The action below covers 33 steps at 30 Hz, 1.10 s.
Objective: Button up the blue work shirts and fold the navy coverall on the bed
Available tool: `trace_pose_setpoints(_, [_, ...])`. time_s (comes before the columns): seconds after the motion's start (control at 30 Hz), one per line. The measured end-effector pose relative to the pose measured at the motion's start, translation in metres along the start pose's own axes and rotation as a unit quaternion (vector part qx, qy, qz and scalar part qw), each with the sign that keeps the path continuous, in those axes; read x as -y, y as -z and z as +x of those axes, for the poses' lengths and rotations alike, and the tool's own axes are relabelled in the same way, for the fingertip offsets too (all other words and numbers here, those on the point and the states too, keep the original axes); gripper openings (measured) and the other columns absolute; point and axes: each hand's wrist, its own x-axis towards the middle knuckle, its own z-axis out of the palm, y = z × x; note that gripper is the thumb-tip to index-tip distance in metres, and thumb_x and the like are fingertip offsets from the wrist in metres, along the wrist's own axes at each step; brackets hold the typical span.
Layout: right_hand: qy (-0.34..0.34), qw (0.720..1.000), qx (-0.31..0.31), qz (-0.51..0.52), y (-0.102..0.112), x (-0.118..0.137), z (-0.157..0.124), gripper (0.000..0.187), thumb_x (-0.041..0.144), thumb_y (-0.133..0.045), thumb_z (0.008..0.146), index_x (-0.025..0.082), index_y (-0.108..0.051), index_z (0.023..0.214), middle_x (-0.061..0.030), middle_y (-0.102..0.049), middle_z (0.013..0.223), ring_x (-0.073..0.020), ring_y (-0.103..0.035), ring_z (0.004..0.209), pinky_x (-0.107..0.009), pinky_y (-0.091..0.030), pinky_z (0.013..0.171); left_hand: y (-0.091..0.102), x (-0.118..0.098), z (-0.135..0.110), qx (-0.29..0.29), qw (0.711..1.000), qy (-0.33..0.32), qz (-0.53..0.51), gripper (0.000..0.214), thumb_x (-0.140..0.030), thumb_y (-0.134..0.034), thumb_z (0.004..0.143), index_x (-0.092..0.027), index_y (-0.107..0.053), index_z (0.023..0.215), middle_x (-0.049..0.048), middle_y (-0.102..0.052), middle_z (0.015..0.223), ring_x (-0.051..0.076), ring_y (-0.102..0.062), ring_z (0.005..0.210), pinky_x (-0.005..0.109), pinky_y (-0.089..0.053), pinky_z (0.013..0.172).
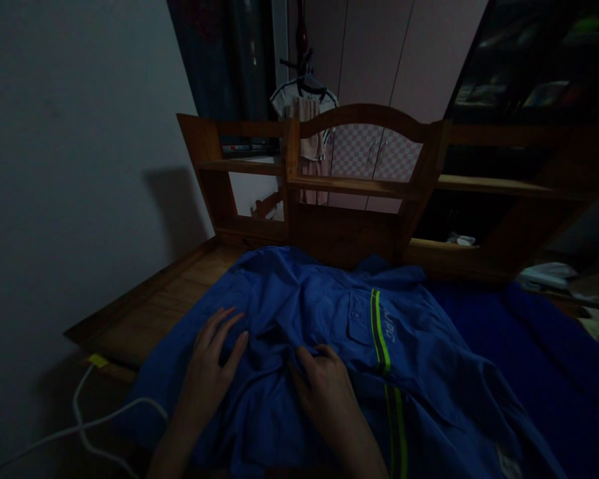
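Observation:
A blue work jacket (339, 319) with bright green stripes (379, 326) lies spread out on a wooden surface (180, 299). My left hand (212, 362) rests flat on the left part of the jacket, fingers stretched and apart. My right hand (324, 386) lies on the cloth near the middle, its fingers curled and pinching a fold of the fabric. The room is dim.
A wooden headboard with shelves (359, 179) stands behind the jacket. A white cable (84, 426) trails at the lower left by the grey wall (70, 166). Clothes on a hanger (307, 113) hang at the back. Dark blue bedding (529, 346) lies to the right.

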Motion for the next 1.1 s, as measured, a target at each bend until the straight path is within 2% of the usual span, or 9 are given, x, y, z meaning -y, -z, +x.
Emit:
trace_pose_setpoints(0.1, [0.004,1.000,-0.005,-0.003,0.001,0.000,-0.001,0.014,0.023,-0.043,0.095,0.021,-0.057,0.096,0.0008,-0.062,0.063,-0.0151,-0.059,0.059,-0.031,-0.039,0.088,0.000,0.031,0.005,0.028,0.996,-0.066,0.048,0.038,-0.048,-0.054,0.084,-0.024,-0.058,0.112,0.0074,-0.052,0.128,0.029,-0.035,0.132,0.053,-0.025,0.111])
trace_pose_setpoints(0.2, [0.004,1.000,-0.003,-0.010,0.000,0.000,0.000,0.014,0.023,-0.044,0.094,0.020,-0.057,0.097,0.0006,-0.063,0.064,-0.0152,-0.059,0.059,-0.031,-0.039,0.089,-0.001,0.049,0.004,0.068,0.990,-0.104,0.068,0.034,-0.050,-0.057,0.082,-0.022,-0.058,0.100,0.0062,-0.061,0.109,0.027,-0.049,0.118,0.055,-0.022,0.111])
trace_pose_setpoints(0.3, [0.006,1.000,-0.002,-0.013,0.000,0.000,-0.001,0.014,0.025,-0.044,0.095,0.020,-0.057,0.097,0.0004,-0.063,0.065,-0.0152,-0.060,0.060,-0.031,-0.039,0.089,0.001,0.052,0.003,0.082,0.988,-0.108,0.072,0.028,-0.048,-0.055,0.084,-0.022,-0.055,0.094,0.0038,-0.062,0.098,0.023,-0.057,0.102,0.053,-0.025,0.110])
trace_pose_setpoints(0.5, [0.003,1.000,-0.010,-0.012,-0.001,0.000,-0.002,0.014,0.025,-0.043,0.095,0.020,-0.056,0.094,0.0008,-0.062,0.063,-0.0148,-0.059,0.058,-0.031,-0.040,0.089,0.003,0.043,0.006,0.103,0.984,-0.129,0.070,0.024,-0.045,-0.057,0.082,-0.022,-0.053,0.076,-0.0002,-0.059,0.077,0.019,-0.058,0.082,0.052,-0.025,0.110])
trace_pose_setpoints(0.7, [0.006,1.000,-0.020,-0.004,-0.003,0.001,-0.002,0.013,0.024,-0.044,0.095,0.020,-0.057,0.095,0.0011,-0.061,0.062,-0.0147,-0.059,0.057,-0.032,-0.040,0.088,-0.007,0.041,-0.003,0.075,0.991,-0.096,0.055,0.029,-0.050,-0.061,0.078,-0.022,-0.057,0.080,-0.0015,-0.057,0.069,0.018,-0.055,0.073,0.053,-0.028,0.108])
trace_pose_setpoints(0.83, [0.006,1.000,-0.015,-0.011,-0.003,0.001,-0.001,0.013,0.022,-0.044,0.095,0.020,-0.057,0.095,0.0006,-0.062,0.063,-0.0155,-0.060,0.059,-0.032,-0.041,0.087,-0.008,0.041,-0.007,0.088,0.994,-0.055,0.022,0.031,-0.052,-0.062,0.077,-0.021,-0.056,0.075,-0.0005,-0.061,0.073,0.019,-0.057,0.081,0.053,-0.026,0.109])
trace_pose_setpoints(1.1, [0.000,1.000,-0.012,-0.007,0.001,0.004,-0.001,0.011,0.021,-0.047,0.093,0.020,-0.057,0.095,0.0000,-0.063,0.067,-0.0171,-0.062,0.069,-0.031,-0.042,0.085,-0.008,0.025,-0.012,0.060,0.997,0.033,-0.021,0.023,-0.044,-0.060,0.081,-0.023,-0.062,0.090,0.0009,-0.065,0.085,0.020,-0.060,0.090,0.053,-0.025,0.110])
